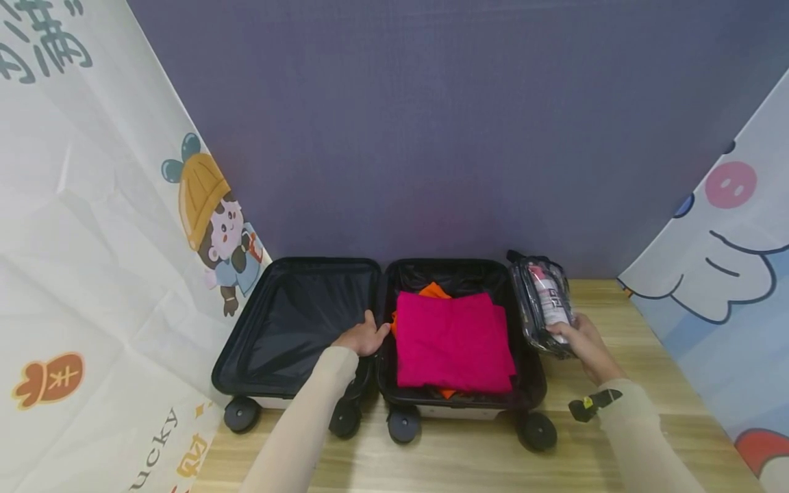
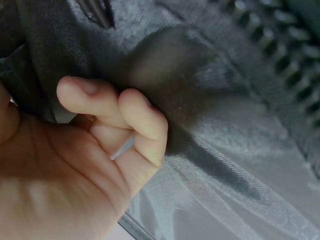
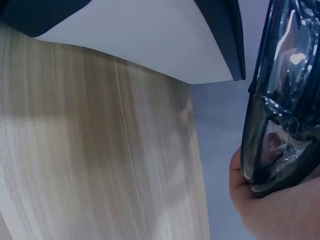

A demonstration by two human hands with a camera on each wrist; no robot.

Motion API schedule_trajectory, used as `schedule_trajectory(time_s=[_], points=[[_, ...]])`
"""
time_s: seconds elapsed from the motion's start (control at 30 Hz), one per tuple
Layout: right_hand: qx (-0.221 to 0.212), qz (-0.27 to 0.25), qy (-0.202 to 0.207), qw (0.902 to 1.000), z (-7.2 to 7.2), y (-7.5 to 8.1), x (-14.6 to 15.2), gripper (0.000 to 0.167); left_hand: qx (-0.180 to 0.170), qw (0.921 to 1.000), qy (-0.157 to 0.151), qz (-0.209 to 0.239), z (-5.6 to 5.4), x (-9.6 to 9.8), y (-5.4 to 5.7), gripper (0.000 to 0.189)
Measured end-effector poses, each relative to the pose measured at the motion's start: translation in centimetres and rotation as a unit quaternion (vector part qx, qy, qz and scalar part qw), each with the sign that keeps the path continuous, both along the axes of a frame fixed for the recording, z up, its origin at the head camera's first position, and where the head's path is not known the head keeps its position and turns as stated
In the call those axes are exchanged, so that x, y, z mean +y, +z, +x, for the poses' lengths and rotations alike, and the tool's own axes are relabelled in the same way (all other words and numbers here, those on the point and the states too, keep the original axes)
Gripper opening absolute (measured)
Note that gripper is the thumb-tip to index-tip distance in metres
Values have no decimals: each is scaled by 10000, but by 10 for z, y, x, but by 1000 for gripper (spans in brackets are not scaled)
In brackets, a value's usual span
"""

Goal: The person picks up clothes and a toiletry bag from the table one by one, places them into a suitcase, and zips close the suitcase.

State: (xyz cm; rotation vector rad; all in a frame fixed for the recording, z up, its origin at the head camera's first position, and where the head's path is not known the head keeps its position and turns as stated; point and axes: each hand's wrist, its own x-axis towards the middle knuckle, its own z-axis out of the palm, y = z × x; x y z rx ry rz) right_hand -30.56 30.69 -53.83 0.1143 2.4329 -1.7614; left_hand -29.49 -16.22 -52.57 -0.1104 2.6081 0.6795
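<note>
My right hand [image 1: 585, 346] grips the near end of a clear toiletry bag [image 1: 535, 287] with black edging, thumb on its top side. A white bottle [image 1: 550, 294] with a pink top shows through the plastic. The toiletry bag is raised beside the packed half of an open black-lined suitcase [image 1: 536, 380]. In that half a folded magenta garment [image 1: 453, 342] lies over orange cloth [image 1: 434, 290]. My left hand [image 1: 362, 337] rests at the inner edge of the other half, its fingers loosely bent against the dark lining [image 2: 220, 145] in the left wrist view, holding nothing.
The left suitcase half [image 1: 296, 322] lies spread flat, its lining bare. Black wheels [image 1: 403, 424] stick out toward me over the wooden tabletop [image 1: 468, 459]. A grey-blue panel [image 1: 431, 137] stands behind, and printed white sheets [image 1: 111, 239] hang at both sides.
</note>
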Motion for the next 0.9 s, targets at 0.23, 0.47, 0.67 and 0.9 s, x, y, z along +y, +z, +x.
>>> schedule_trajectory(time_s=[0.23, 0.47, 0.67, 0.9], points=[[-81, 25, 45, 10000, -2, 2, -2, 71, -2, 10000, 13, 15, -1, 1, -1, 85], [-36, 21, 114, 9999, -1, 6, -8, 69, -8, 10000, 26, 15, -1, 2, 0, 85], [16, 79, 163, 9998, 1, 11, -12, 73, 7, 10000, 33, -8, 1, 4, 1, 84], [130, -100, 377, 9992, 2, 16, -18, 76, 8, 10000, 33, -38, 1, 6, 2, 84]])
